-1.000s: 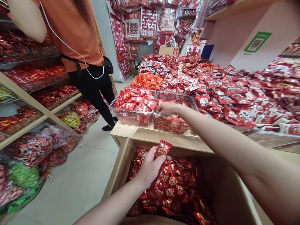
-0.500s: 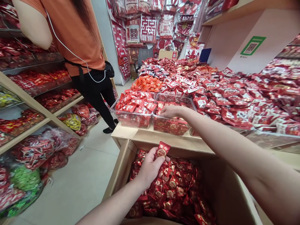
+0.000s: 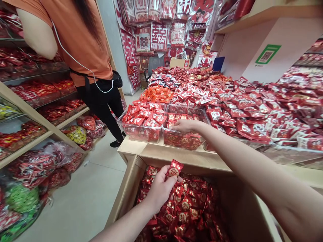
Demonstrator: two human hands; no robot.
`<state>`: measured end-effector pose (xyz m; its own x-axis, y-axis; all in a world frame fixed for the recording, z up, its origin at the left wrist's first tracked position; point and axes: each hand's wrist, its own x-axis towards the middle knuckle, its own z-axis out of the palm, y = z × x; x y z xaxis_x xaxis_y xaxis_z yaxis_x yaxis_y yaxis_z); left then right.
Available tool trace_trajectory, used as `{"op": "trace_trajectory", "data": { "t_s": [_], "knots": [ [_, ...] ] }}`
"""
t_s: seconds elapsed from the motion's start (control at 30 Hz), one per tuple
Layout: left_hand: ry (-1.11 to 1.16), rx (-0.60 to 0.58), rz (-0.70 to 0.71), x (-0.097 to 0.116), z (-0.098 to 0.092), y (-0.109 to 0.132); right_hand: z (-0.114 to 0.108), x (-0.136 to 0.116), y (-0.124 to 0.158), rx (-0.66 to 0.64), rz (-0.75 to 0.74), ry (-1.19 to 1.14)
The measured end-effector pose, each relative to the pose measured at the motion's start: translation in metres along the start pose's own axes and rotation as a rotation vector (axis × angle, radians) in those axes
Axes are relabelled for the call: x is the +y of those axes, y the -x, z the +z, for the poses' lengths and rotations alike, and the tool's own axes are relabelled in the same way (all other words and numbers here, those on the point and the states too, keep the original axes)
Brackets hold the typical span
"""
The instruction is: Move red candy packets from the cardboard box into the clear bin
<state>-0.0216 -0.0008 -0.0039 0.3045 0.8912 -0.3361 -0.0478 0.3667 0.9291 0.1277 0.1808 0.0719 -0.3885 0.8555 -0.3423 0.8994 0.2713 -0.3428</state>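
My left hand pinches one red wrapped packet with gold print, held upright over an open cardboard box. Inside the box lie many similar red packets. Further up, my right hand reaches over the front rim into a clear plastic bin of red and gold packets. Its fingertips are down at the packets, and whether they grip one cannot be made out. Beside it on the left stands another clear bin heaped with red packets.
A person in an orange shirt stands at the left by shelves of packets. Filled plastic bags lie below. Heaps of red packets cover the display to the right. A wooden ledge runs behind the box.
The view has shifted slightly, so the bins and box sit a little lower. My right hand's fingers now reach lower among the packets in the bin. My left hand still holds its packet.
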Motion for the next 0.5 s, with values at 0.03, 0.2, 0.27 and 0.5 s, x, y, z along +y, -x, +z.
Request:
{"op": "trace_trajectory", "data": {
  "t_s": [0.03, 0.2, 0.27, 0.5],
  "knots": [
    [-0.002, -0.001, 0.002, 0.0, 0.0, 0.0, 0.0, 0.001, 0.0, -0.011, 0.0, -0.01],
    [-0.014, -0.002, 0.002, -0.002, 0.0, -0.001, -0.002, 0.007, 0.002, -0.002, -0.045, -0.006],
    [-0.012, -0.002, -0.001, -0.002, 0.0, -0.002, -0.002, 0.009, 0.003, -0.003, -0.062, -0.025],
    [0.0, -0.007, 0.012, -0.003, 0.0, -0.002, 0.006, 0.012, 0.005, 0.017, -0.055, -0.131]
  ]
}}
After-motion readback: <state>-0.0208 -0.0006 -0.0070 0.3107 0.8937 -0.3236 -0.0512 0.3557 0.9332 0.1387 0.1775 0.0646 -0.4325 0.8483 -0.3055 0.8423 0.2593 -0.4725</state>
